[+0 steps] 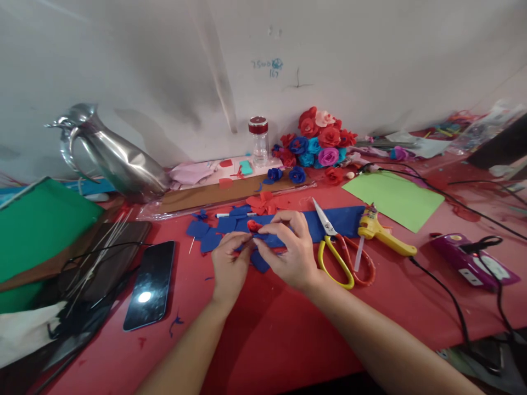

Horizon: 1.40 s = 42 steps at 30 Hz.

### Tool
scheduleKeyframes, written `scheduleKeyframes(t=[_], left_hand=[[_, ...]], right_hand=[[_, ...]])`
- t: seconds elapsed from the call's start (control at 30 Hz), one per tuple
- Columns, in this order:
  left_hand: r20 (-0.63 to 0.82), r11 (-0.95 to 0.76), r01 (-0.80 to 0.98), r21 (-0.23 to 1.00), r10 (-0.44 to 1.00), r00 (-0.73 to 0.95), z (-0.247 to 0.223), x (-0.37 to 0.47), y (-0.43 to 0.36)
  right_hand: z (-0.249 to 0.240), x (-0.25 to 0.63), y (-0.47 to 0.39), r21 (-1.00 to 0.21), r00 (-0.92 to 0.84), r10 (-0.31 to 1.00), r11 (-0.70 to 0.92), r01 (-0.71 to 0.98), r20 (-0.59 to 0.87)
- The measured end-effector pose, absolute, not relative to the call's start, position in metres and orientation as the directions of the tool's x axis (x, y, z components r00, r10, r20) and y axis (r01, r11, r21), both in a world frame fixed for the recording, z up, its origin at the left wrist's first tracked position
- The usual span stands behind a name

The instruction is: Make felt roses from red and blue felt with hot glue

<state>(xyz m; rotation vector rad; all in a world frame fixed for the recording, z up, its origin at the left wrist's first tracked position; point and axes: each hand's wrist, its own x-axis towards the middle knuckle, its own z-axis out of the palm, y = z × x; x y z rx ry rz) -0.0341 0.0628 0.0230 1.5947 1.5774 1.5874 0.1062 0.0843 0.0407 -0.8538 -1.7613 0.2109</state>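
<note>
Head view: a small red paper bud (253, 225), seemingly unfinished, shows at twelve o'clock from my left hand (233, 263) and right hand (294, 249), fingertips bunched; I can't tell what they pinch. Made flowers (315, 144), one o'clock; loose blue squares (211, 240), nine. Wall handwriting (267, 67), twelve: "167".

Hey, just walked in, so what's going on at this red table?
Someone is working with paper, both bare hands together. The left hand and right hand meet at a small red paper piece; fingers hide exactly how it's gripped. Blue paper squares lie scattered nearby. To the right, scissors and a yellow glue gun lie unheld. A bunch of paper roses sits by the wall.
</note>
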Motion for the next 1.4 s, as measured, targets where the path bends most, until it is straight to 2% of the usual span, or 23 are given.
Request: scheduleKeyframes(t=[0.13, 0.4, 0.67, 0.87, 0.93, 1.03, 1.1, 1.17, 1.23, 1.27, 1.33, 1.4], left_hand=[[0.442, -0.311, 0.434, 0.846, 0.863, -0.244, 0.026, -0.034, 0.062], [0.422, -0.294, 0.421, 0.858, 0.870, -0.255, 0.027, -0.033, 0.060], [0.424, -0.296, 0.427, 0.854, 0.872, -0.243, 0.026, -0.033, 0.060], [0.394, -0.287, 0.358, 0.888, 0.877, -0.275, 0.025, -0.033, 0.061], [0.353, -0.257, 0.308, 0.916, 0.882, -0.313, 0.022, -0.032, 0.062], [0.294, -0.236, 0.195, 0.952, 0.884, -0.364, 0.017, -0.032, 0.064], [0.270, -0.237, 0.132, 0.963, 0.884, -0.381, 0.014, -0.032, 0.066], [0.265, -0.243, 0.106, 0.964, 0.883, -0.388, 0.012, -0.032, 0.066], [0.277, -0.254, 0.108, 0.961, 0.881, -0.385, 0.011, -0.033, 0.066], [0.287, -0.262, 0.117, 0.958, 0.879, -0.381, 0.011, -0.033, 0.066], [0.306, -0.273, 0.140, 0.952, 0.876, -0.373, 0.013, -0.034, 0.066], [0.321, -0.278, 0.166, 0.946, 0.874, -0.365, 0.014, -0.033, 0.065]], right_hand=[[0.042, 0.107, 0.083, -0.425, -0.158, 0.550, 0.771, 0.474, 0.820], [0.038, 0.107, 0.079, -0.333, -0.218, 0.498, 0.788, 0.518, 0.839], [0.040, 0.105, 0.080, -0.334, -0.176, 0.531, 0.721, 0.607, 0.829], [0.045, 0.109, 0.075, -0.244, -0.243, 0.376, 0.865, 0.439, 0.894], [0.049, 0.110, 0.074, -0.302, -0.200, 0.401, 0.869, 0.392, 0.894], [0.053, 0.112, 0.078, -0.590, -0.041, 0.632, 0.742, 0.317, 0.774], [0.053, 0.111, 0.085, -0.823, 0.015, 0.834, 0.541, 0.174, 0.551], [0.051, 0.110, 0.092, -0.965, -0.049, 0.964, 0.262, -0.013, 0.262], [0.049, 0.109, 0.097, -0.988, -0.173, 0.984, 0.006, -0.156, 0.033], [0.049, 0.108, 0.098, -0.977, -0.224, 0.974, -0.072, -0.201, -0.026], [0.050, 0.107, 0.097, -0.962, -0.278, 0.959, -0.124, -0.245, -0.053], [0.053, 0.106, 0.096, -0.962, -0.288, 0.957, -0.104, -0.252, -0.028]])
